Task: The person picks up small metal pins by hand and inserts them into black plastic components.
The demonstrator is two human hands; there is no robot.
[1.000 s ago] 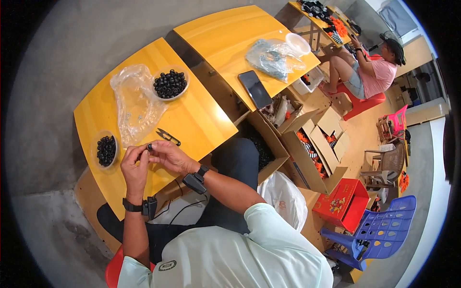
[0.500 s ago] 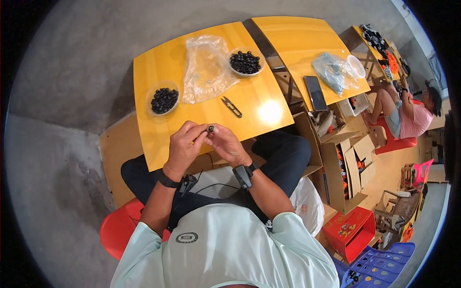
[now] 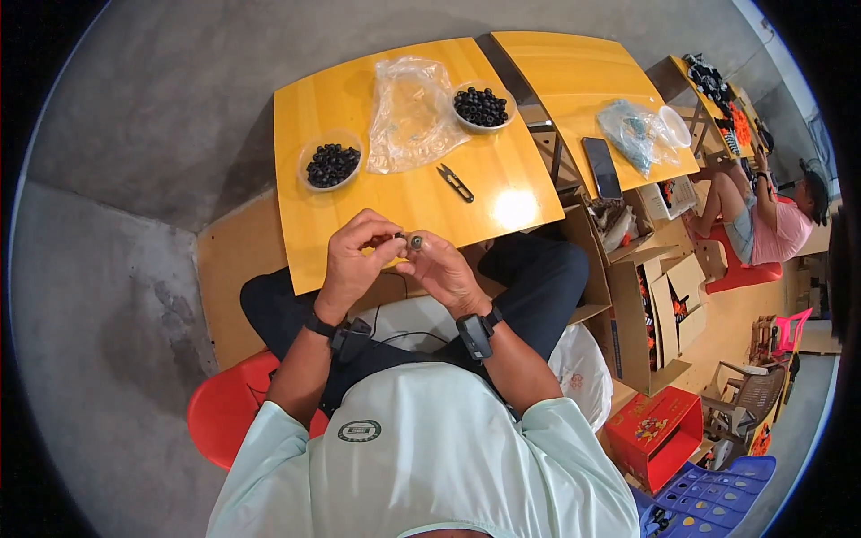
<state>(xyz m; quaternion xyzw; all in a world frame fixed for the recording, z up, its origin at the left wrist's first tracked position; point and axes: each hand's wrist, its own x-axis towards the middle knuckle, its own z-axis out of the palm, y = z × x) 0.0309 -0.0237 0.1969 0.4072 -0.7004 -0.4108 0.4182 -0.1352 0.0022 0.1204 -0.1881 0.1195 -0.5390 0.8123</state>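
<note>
Above the near edge of the yellow table, my left hand and my right hand are close together. My right fingers pinch a small black round piece, its end facing up. Between my left thumb and fingertips is a small dark piece, too small to make out clearly. Beyond my hands stand two clear bowls, the left bowl and the right bowl, holding black bead-like pieces. A pair of dark thread snips lies on the tabletop.
A clear plastic bag lies flat between the bowls. On a second yellow table are a phone and a bag of bluish contents. Cardboard boxes and a red box stand at right. Another person sits far right.
My fingertips have come slightly apart, so the black piece in my right hand and the dark piece in my left now show separately. The whole view has shifted a little.
</note>
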